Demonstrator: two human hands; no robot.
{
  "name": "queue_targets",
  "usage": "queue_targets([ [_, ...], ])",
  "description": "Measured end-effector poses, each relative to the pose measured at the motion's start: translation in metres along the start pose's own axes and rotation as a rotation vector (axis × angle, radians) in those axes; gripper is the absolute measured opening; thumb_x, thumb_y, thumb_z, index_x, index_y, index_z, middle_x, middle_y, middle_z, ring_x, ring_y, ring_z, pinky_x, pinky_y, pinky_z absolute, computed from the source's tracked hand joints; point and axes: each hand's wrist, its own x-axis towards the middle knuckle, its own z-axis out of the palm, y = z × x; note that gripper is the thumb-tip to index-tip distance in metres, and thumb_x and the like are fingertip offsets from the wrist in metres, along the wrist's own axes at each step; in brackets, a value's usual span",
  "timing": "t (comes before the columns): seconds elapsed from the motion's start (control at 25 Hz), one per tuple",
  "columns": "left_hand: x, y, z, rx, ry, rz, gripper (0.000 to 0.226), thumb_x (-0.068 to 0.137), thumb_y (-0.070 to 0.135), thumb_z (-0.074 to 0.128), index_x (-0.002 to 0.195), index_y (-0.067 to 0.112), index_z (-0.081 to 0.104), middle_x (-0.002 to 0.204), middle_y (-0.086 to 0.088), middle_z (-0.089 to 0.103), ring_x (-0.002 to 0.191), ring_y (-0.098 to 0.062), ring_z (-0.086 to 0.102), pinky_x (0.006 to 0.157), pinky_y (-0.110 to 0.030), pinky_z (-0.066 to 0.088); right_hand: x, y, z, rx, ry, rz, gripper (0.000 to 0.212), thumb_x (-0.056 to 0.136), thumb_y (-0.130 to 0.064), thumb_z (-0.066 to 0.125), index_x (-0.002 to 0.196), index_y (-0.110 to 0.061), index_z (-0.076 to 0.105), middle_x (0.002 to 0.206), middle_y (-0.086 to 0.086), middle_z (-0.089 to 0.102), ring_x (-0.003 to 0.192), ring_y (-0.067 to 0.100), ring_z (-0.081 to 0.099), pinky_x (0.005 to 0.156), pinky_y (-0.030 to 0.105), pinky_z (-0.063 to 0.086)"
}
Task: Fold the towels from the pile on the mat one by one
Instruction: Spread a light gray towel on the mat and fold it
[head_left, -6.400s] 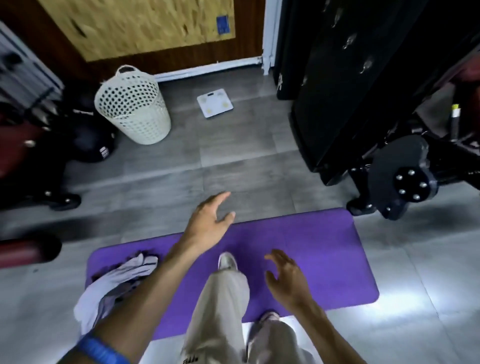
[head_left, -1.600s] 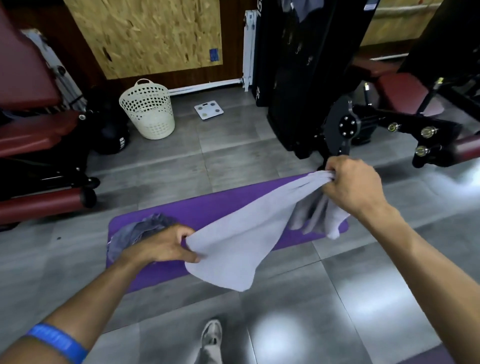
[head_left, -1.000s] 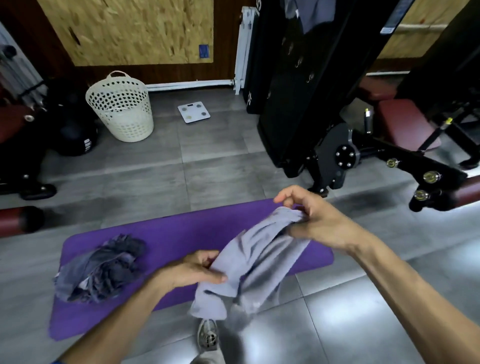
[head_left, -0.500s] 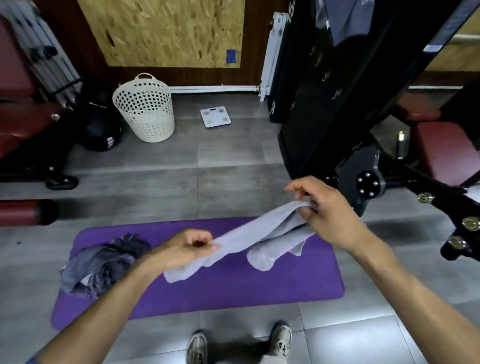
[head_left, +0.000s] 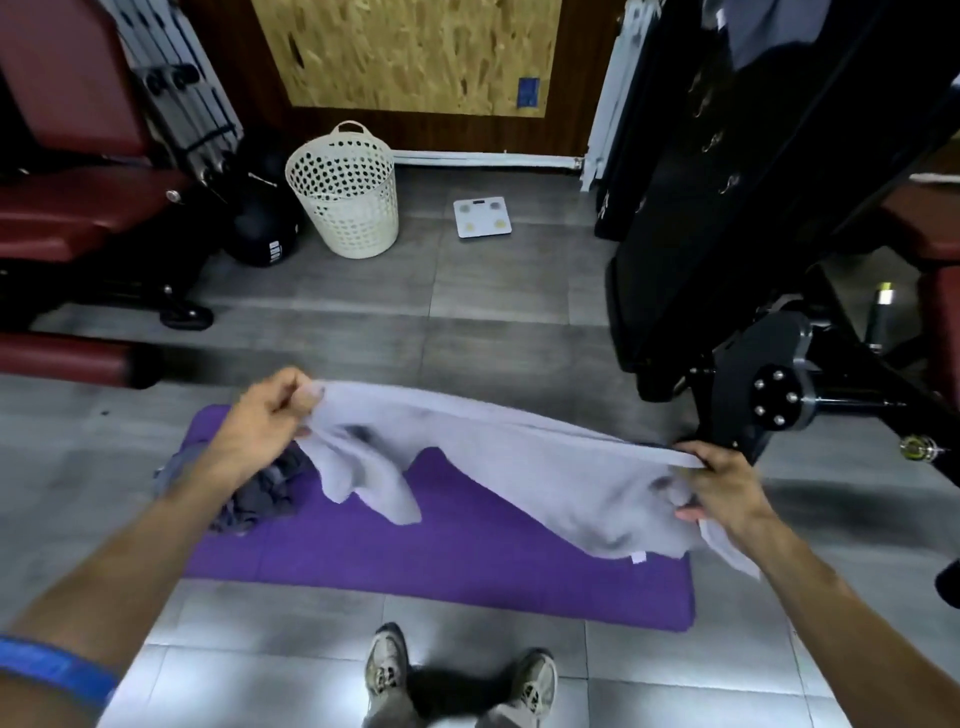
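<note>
The purple mat (head_left: 467, 561) could be missed if the pale towel (head_left: 519, 467), held in the air above it, is lowered askew; the drooping lower edge may bunch. The dark pile (head_left: 260, 499) lies at the mat's left end. The towel is stretched wider than half a second ago. An end is pinched by each set of fingers: left hand (head_left: 265, 421), right hand (head_left: 722, 488).

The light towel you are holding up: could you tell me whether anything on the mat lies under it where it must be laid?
Mostly nothing: the purple mat below the light towel is bare. Only the dark towel pile sits at its left end, beneath the left hand.
</note>
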Motion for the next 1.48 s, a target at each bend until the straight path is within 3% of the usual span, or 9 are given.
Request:
queue_targets([
  [0.12, -0.011, -0.072, -0.024, 0.552, -0.342, -0.003, 0.026, 0.089, 0.011, 0.068, 0.066, 0.021, 0.063, 0.061, -0.003, 0.062, 0.055, -0.004, 0.052, 0.059, -0.027, 0.043, 0.013, 0.020, -0.001, -0.504, -0.264, 0.004, 0.033, 0.081, -0.040, 0.073, 0.069, -0.011, 0.063, 0.058, 0.004, 0.062, 0.052, 0.016, 0.061, 0.046, 0.025, 0.046],
  [0.2, -0.011, -0.092, -0.027, 0.820, -0.145, 0.002, 0.019, 0.089, 0.019, 0.067, 0.070, 0.020, 0.064, 0.066, -0.006, 0.067, 0.060, -0.018, 0.061, 0.059, -0.032, 0.043, 0.027, 0.018, 0.006, -0.685, -0.049, -0.139, 0.036, 0.074, -0.045, 0.067, 0.057, -0.015, 0.055, 0.054, 0.000, 0.056, 0.059, 0.022, 0.057, 0.052, 0.028, 0.039],
  [0.36, 0.006, -0.107, -0.013, 0.315, 0.078, 0.005, 0.021, 0.088, 0.014, 0.066, 0.071, 0.023, 0.059, 0.064, 0.008, 0.064, 0.062, 0.000, 0.056, 0.066, -0.023, 0.045, 0.042, -0.003, 0.051, -0.379, 0.261, -0.277, 0.019, 0.081, -0.012, 0.071, 0.067, -0.009, 0.059, 0.066, 0.011, 0.061, 0.065, 0.031, 0.057, 0.061, 0.034, 0.042],
  [0.56, 0.021, -0.185, -0.031, 0.746, -0.923, -0.428, 0.026, 0.086, 0.021, 0.068, 0.064, 0.026, 0.056, 0.080, -0.010, 0.061, 0.078, -0.025, 0.063, 0.070, -0.028, 0.050, 0.061, 0.104, 0.102, -0.679, -0.521, 0.220, 0.021, 0.086, -0.017, 0.064, 0.066, -0.018, 0.058, 0.070, 0.004, 0.060, 0.059, 0.015, 0.061, 0.057, 0.023, 0.046],
  [0.68, 0.036, -0.268, -0.039, 0.629, -1.181, -0.825, 0.011, 0.075, 0.021, 0.075, 0.078, 0.016, 0.066, 0.087, -0.007, 0.062, 0.074, -0.018, 0.065, 0.067, -0.031, 0.058, 0.080, 0.163, 0.132, -0.877, -0.849, 0.332, 0.002, 0.082, -0.016, 0.069, 0.082, -0.017, 0.067, 0.084, 0.006, 0.071, 0.073, 0.020, 0.072, 0.061, 0.025, 0.056],
  [0.8, 0.072, -0.328, -0.009, 0.456, -1.010, -0.789, 0.041, 0.062, 0.037, 0.087, 0.078, 0.010, 0.061, 0.075, -0.005, 0.058, 0.067, -0.013, 0.056, 0.063, -0.025, 0.055, 0.136, 0.169, 0.171, -0.793, -0.676, 0.159, 0.022, 0.088, -0.012, 0.071, 0.066, -0.015, 0.066, 0.061, -0.007, 0.063, 0.067, 0.023, 0.068, 0.055, 0.017, 0.050],
  [0.92, 0.138, -0.357, 0.048, 0.617, -0.642, -0.277, 0.023, 0.084, 0.028, 0.069, 0.073, 0.012, 0.057, 0.064, -0.002, 0.060, 0.055, -0.006, 0.050, 0.053, -0.014, 0.039, 0.235, 0.167, 0.208, -0.721, -0.163, -0.150, 0.025, 0.084, -0.021, 0.075, 0.067, -0.032, 0.060, 0.061, -0.015, 0.057, 0.072, 0.018, 0.063, 0.057, 0.011, 0.039],
  [1.08, 0.253, -0.377, 0.108, 0.549, -0.067, 0.133, 0.014, 0.092, 0.003, 0.061, 0.079, 0.007, 0.061, 0.076, -0.020, 0.062, 0.062, -0.007, 0.053, 0.058, -0.014, 0.036, 0.357, 0.143, 0.221, -0.544, 0.475, -0.472, 0.018, 0.093, -0.005, 0.060, 0.103, -0.011, 0.073, 0.091, 0.021, 0.072, 0.087, 0.037, 0.068, 0.082, 0.045, 0.052],
  [1.48, 0.317, -0.615, 0.290, 0.731, 0.013, 0.151, 0.009, 0.086, 0.011, 0.069, 0.082, 0.004, 0.068, 0.081, -0.021, 0.069, 0.078, -0.038, 0.066, 0.064, -0.035, 0.041, 0.555, 0.348, 0.344, -0.799, 0.495, -0.806, 0.048, 0.090, -0.028, 0.037, 0.106, 0.002, 0.071, 0.105, 0.024, 0.070, 0.098, 0.042, 0.065, 0.095, 0.047, 0.048],
])
